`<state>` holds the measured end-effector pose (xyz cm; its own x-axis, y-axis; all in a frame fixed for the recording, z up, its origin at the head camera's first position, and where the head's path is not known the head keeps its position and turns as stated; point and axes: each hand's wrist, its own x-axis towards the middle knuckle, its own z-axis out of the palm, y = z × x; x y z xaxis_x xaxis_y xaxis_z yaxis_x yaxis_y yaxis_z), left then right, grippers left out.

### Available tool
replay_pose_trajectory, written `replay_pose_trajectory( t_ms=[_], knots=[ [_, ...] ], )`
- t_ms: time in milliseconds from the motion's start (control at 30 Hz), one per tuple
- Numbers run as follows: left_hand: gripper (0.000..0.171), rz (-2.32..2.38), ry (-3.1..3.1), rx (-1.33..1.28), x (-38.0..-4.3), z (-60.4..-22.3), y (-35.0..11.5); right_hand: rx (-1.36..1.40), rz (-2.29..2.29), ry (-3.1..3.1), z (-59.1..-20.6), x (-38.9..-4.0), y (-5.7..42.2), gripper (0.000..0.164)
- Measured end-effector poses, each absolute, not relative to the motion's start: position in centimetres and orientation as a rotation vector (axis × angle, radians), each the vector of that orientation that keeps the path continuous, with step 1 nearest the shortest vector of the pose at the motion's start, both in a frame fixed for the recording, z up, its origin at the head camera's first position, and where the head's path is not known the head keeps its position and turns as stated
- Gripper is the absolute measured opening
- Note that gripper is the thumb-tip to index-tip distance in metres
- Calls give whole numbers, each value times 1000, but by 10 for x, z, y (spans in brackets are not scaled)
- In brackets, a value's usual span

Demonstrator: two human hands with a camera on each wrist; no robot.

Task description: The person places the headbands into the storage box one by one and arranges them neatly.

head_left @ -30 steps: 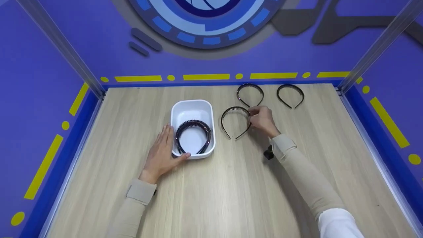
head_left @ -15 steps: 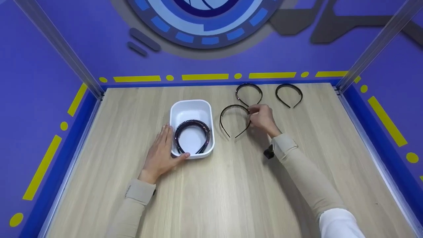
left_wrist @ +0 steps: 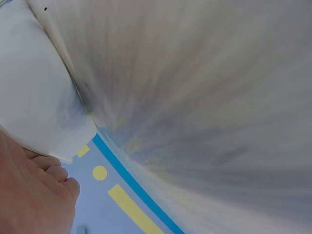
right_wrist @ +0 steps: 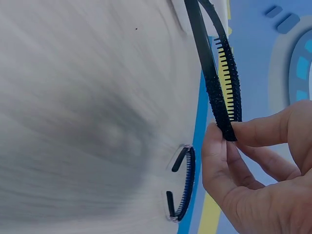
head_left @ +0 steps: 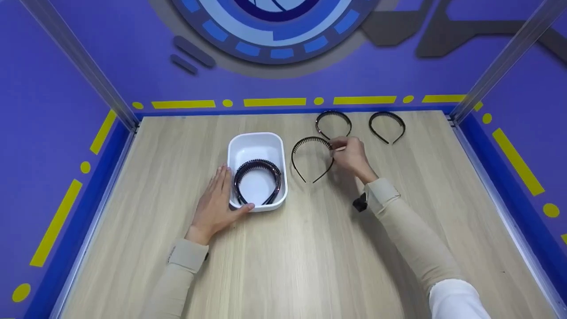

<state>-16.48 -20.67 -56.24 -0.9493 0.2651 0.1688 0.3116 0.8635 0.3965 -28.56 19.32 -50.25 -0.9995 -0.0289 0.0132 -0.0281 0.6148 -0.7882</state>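
My right hand (head_left: 351, 154) pinches a dark toothed headband (head_left: 312, 140) by its right side, between thumb and fingers. In the right wrist view the held headband (right_wrist: 210, 73) is raised off the table. My left hand (head_left: 214, 208) rests along the left wall of a white plastic box (head_left: 285, 186), fingers straight, thumb on its near rim. Several dark headbands (head_left: 258, 165) lie stacked in the near part of the box. In the left wrist view, the left hand (left_wrist: 36, 195) and the box (left_wrist: 39, 83) appear at the left edge.
Two more dark headbands lie on the wooden table (head_left: 310, 266) near its back edge: one headband (head_left: 333, 114) behind the right hand, another headband (head_left: 387, 115) farther right. Blue-purple walls (head_left: 248, 84) enclose the table at the back and both sides.
My right hand has shifted slightly left and away from me, lifting the pinched headband with it. The left hand and the box have stayed in place.
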Motion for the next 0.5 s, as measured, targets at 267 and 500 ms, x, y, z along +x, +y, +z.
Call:
replay_pose_trajectory(
  t_ms=[267, 500],
  knots=[
    [124, -639, -2935, -448, -165, -562, -207, -77, -1420, 2785, -494, -281, 188, 33],
    [125, -584, -2949, -435, -165, -562, -206, -95, -1496, 2738, -488, -277, 182, 34]
  ],
)
